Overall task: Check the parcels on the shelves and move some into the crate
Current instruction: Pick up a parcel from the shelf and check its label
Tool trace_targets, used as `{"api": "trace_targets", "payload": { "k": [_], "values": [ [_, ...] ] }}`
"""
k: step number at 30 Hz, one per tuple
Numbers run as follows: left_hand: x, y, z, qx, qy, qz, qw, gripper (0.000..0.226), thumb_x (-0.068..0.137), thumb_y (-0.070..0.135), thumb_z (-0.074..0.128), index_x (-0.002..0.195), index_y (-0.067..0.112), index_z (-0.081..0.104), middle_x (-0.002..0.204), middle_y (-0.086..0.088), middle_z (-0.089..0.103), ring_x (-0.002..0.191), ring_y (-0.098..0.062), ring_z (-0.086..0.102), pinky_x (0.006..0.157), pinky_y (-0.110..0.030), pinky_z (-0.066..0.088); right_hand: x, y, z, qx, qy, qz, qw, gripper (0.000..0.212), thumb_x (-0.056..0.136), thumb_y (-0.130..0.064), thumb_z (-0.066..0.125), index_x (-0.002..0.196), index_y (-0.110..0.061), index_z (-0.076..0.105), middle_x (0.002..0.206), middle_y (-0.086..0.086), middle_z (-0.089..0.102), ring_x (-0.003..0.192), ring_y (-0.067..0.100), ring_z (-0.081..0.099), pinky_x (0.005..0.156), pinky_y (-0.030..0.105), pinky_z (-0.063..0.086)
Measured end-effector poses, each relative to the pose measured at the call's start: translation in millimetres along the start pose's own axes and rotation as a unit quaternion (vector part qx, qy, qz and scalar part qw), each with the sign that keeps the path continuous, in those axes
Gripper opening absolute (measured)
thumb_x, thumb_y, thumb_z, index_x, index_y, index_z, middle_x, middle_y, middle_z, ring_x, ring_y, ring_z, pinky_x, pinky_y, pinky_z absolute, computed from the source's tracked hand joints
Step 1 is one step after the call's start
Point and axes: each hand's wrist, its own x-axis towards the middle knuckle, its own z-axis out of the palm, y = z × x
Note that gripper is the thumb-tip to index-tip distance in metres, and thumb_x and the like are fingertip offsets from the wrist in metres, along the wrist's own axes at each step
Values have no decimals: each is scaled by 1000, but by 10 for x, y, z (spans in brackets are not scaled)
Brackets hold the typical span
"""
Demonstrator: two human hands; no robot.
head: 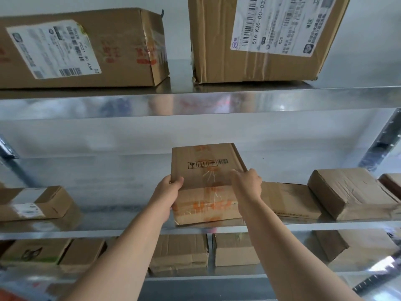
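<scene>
A flat brown cardboard parcel [206, 161] with printed handling symbols and a barcode is tilted up on its edge on the middle metal shelf [134, 227]. It stands on or just behind another flat parcel [206, 205] with orange tape. My left hand [168, 194] grips the tilted parcel's lower left edge. My right hand [247, 185] holds its lower right edge, fingers on the front face. No crate is in view.
Two large labelled boxes [82, 48] [267, 38] sit on the upper shelf. More parcels lie on the middle shelf at left [36, 203] and right [351, 192], and several on the lower shelf [180, 253]. Shelf uprights stand at both sides.
</scene>
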Motion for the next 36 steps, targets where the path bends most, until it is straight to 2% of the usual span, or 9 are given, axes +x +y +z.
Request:
{"api": "trace_targets", "payload": {
  "k": [6,9,13,17,23,26,30,32,36],
  "values": [
    [-89,65,-212,-27,-4,36,999,17,105,31,53,122,28,55,113,2,66,102,-20,63,92,-46,55,-215,-58,-8,70,38,4,997,40,85,-20,53,121,-3,55,125,16,54,106,37,57,93,51,53],
    [-149,76,-353,-54,-5,54,997,21,104,28,54,126,29,54,119,3,65,109,-20,62,97,-46,53,-358,-94,-1,108,50,-9,993,27,75,-23,50,98,-9,54,111,12,56,86,32,52,74,43,45],
    [-199,8,-542,-71,0,63,995,46,102,27,59,147,23,47,138,2,58,124,-24,56,108,-51,47,-588,-103,-10,148,63,-30,986,15,79,-17,51,91,-15,59,109,10,60,79,27,53,65,35,44],
    [-256,-112,-710,-94,-4,72,993,49,102,22,58,150,23,44,138,2,57,125,-24,55,110,-51,45,-787,-43,28,218,46,-33,974,26,92,-9,58,116,-17,52,106,5,62,93,25,63,84,44,58],
    [-314,-330,-923,-123,-6,83,989,51,100,16,61,148,25,46,138,3,57,130,-26,53,113,-53,41,-952,97,187,241,61,-30,968,33,94,-28,63,122,-12,55,106,10,66,93,28,66,77,42,55],
    [-336,-406,-997,-127,-20,97,987,45,97,13,64,140,25,55,133,2,64,125,-25,57,113,-52,42,-1010,146,220,244,72,-40,966,23,98,-28,59,118,-16,61,103,4,68,88,21,64,78,41,54],
    [-398,-426,-1039,-177,-35,95,979,28,99,18,61,126,22,64,119,-1,72,116,-24,63,93,-39,50,-1047,216,230,262,101,-42,959,28,100,-20,58,126,-17,69,117,5,71,99,23,64,82,39,52],
    [-418,-445,-1052,-215,-32,78,973,17,102,23,57,115,21,69,113,-1,74,116,-24,64,83,-37,50,-1071,218,213,280,105,-25,954,33,99,-19,61,132,-18,67,122,4,70,110,26,65,93,44,55],
    [-424,-485,-1093,-245,-13,67,967,23,105,21,51,107,27,72,120,3,72,124,-19,58,107,-51,44,-1097,239,165,312,92,-11,945,35,97,-18,67,132,-19,68,120,2,71,112,27,66,100,54,54]
  ]
}}
